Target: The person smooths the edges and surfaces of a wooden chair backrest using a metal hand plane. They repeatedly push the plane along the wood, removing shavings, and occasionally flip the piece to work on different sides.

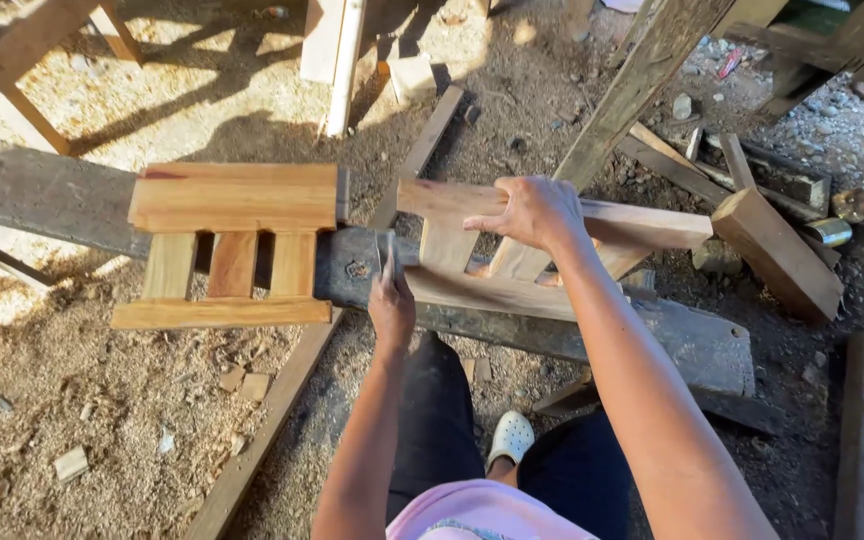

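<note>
My left hand is closed around a thin grey metal tool, held upright against the edge of a wooden frame piece. My right hand rests on top of that frame, fingers curled over its upper slat, pressing it onto a dark grey beam. To the left on the same beam lies an assembled slatted wooden frame with three short uprights between two long slats.
Sawdust and wood chips cover the ground at left. A long plank runs diagonally under the beam. Loose timber offcuts and a leaning post lie at right. My white shoe is below the beam.
</note>
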